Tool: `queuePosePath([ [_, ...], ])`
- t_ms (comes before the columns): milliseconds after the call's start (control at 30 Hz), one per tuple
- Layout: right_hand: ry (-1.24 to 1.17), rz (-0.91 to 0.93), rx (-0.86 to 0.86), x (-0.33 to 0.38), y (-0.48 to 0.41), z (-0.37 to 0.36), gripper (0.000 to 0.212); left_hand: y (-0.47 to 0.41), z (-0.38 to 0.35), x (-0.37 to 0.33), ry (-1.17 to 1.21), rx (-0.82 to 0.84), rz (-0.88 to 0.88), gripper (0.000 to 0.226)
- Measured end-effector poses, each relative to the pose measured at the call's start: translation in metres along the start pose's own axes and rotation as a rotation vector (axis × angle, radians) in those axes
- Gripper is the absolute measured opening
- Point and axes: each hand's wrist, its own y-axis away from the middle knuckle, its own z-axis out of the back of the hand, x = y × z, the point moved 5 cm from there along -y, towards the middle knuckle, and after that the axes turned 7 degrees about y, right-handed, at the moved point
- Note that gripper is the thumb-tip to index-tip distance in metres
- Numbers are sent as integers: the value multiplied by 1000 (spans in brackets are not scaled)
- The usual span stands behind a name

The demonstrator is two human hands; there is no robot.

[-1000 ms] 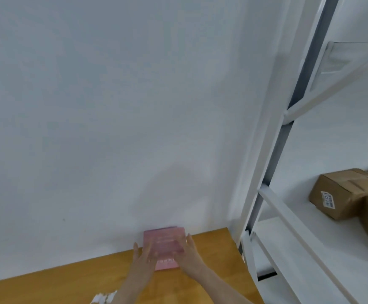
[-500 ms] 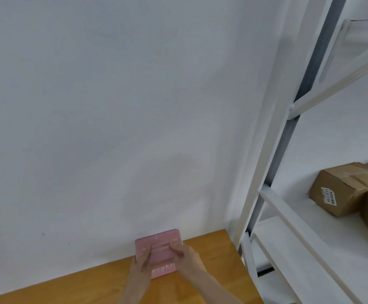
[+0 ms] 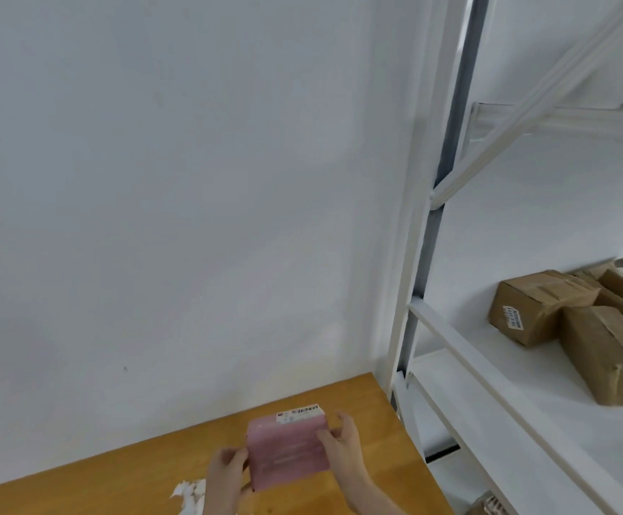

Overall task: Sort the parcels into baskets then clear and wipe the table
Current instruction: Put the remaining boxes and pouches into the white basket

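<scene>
pink parcel (image 3: 287, 453): flat box, broad face toward the person, white barcode label (image 3: 304, 410) along its 12 o'clock edge. held over the far right part of the wooden table (image 3: 373, 410), close to the wall (image 3: 191, 180). cannot tell whether its lower edge touches the wood.

left hand (image 3: 226, 477): at the parcel's 8 o'clock, fingers curled round the left edge, thumb on the front face.

right hand (image 3: 345, 449): at the parcel's 3 o'clock, thumb pressed on the front face, fingers wrapped behind the right edge. both hands clamp the box between them.

white paper scraps (image 3: 190, 496) lie on the table at 8 o'clock of the parcel, just beside the left wrist.

white metal rack (image 3: 403, 328) stands at 3 o'clock, against the table's right end. on its shelf, brown cardboard boxes (image 3: 536, 306) sit touching one another, well apart from the parcel.
</scene>
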Motion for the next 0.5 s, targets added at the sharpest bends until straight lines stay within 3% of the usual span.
queuePosePath([
  [67,25,1,3,4,25,1,42,21,10,-6,31,-20,8,11],
  [133,-2,-1,-13,0,50,3,56,42,16,-7,66,18,21,19],
  [267,-29,69,-108,11,122,23,18,93,23,-8,66,164,36,22],
  [500,-146,170,-296,-8,257,41,16,196,56,-4,-112,390,-79,11],
])
